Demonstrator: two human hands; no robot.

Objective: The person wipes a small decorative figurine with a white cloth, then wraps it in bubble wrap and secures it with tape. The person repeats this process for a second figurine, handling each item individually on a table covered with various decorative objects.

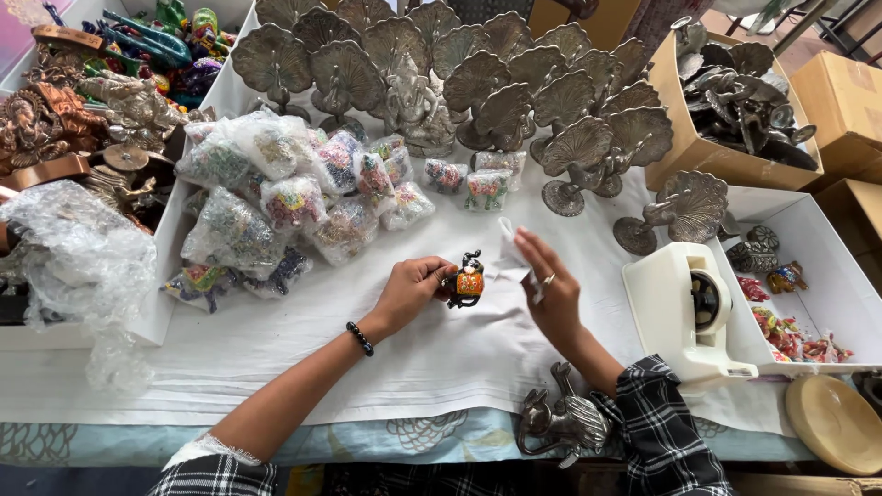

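Observation:
My left hand (pixel 411 289) pinches a small painted elephant figurine (pixel 467 280), black with an orange and red back, just above the white cloth (pixel 432 354). My right hand (pixel 548 287), a ring on one finger, is right beside it and holds a scrap of clear plastic wrap (pixel 511 242) between the fingers. A heap of small figurines wrapped in bubble wrap (pixel 294 202) lies to the left of my hands.
Several metal peacock figures (pixel 514 83) stand at the back. A white tape dispenser (pixel 684 312) sits to the right, by a white tray (pixel 831 285) of small painted pieces. A cardboard box (pixel 735 101) holds metal parts. A metal peacock (pixel 562 421) lies at the near edge.

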